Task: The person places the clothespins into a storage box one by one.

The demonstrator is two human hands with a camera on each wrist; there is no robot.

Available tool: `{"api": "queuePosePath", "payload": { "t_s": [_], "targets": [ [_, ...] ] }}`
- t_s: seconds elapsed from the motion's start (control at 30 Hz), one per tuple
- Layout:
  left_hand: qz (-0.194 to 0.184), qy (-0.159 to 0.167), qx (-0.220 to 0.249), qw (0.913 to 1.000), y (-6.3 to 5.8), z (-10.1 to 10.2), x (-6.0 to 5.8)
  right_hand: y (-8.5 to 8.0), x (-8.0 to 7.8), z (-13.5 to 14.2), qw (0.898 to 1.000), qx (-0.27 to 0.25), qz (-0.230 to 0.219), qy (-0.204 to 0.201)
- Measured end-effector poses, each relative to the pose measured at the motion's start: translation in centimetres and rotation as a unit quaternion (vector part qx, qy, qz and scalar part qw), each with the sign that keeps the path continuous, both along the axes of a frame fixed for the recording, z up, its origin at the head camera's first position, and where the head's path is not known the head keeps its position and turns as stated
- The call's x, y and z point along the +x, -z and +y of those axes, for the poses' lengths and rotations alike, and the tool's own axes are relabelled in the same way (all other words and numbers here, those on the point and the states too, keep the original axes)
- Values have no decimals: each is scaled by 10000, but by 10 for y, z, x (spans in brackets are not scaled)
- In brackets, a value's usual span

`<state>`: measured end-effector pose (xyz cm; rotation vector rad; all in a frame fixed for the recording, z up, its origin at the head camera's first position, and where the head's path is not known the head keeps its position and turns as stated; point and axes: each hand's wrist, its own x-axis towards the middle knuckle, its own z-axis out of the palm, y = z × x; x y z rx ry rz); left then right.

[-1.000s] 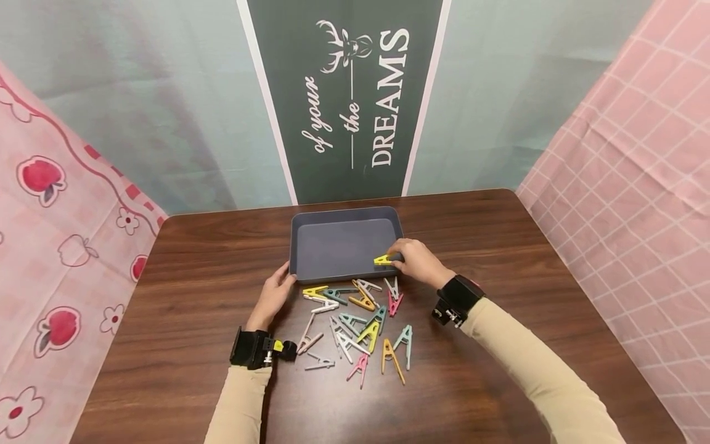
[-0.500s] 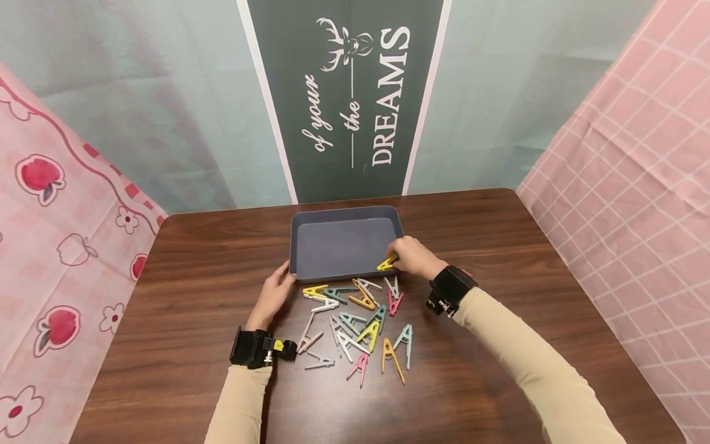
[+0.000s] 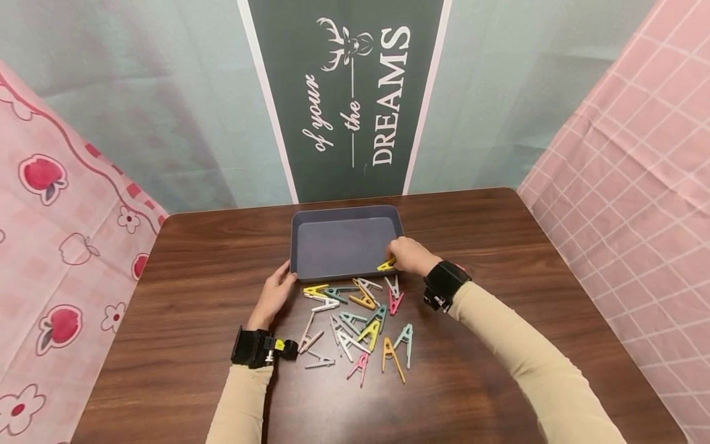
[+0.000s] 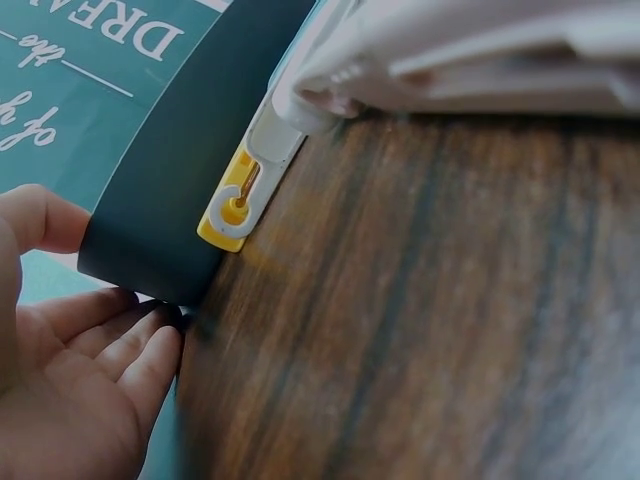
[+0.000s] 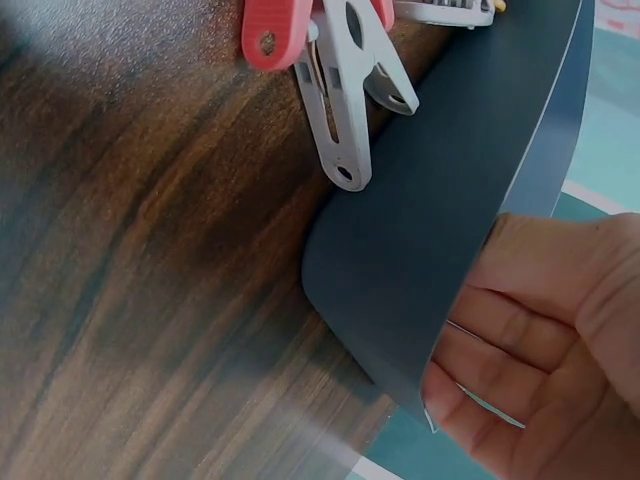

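A dark grey rectangular tray stands towards the back of the table. My left hand holds its front left corner, thumb at the rim and fingers along the outer side. Inside the front right corner, my right hand pinches a yellow clothespin low over the tray floor. The right wrist view shows the curled fingers past the tray wall, which hides that clothespin. Just in front of the tray lie several loose clothespins, among them a yellow one at the left and a pink-red one at the right.
More clothespins spread across the brown wooden table, including an orange one, a pink one and a pale pink one. A curtain with lettering hangs behind the table's back edge, and pink cloths flank it.
The yellow clothespin has come down and turned from level to slanting in the tray's front right corner, as the right hand shifted slightly. The left hand keeps its place at the tray.
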<state>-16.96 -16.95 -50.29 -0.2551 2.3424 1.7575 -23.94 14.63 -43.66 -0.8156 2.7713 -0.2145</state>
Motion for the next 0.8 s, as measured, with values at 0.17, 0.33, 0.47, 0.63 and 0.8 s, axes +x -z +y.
{"api": "queuePosePath", "payload": {
  "t_s": [0.17,0.33,0.47,0.63,0.8],
  "targets": [
    [-5,19,23,10000,1,0,1,1,0,1,10000,68,-28,-51],
    [-88,51,139,9999,-8,1,3,0,-2,1,9999,129,-92,-58],
    [-102,111,140,9998,-28,6,9,-2,-2,1,9998,134,-100,-79],
    [-87,112,111,9998,-35,9,12,-2,-2,2,9998,118,-78,-120],
    [58,42,199,9998,-14,4,4,1,-1,4,9999,-30,27,-115]
  ]
}}
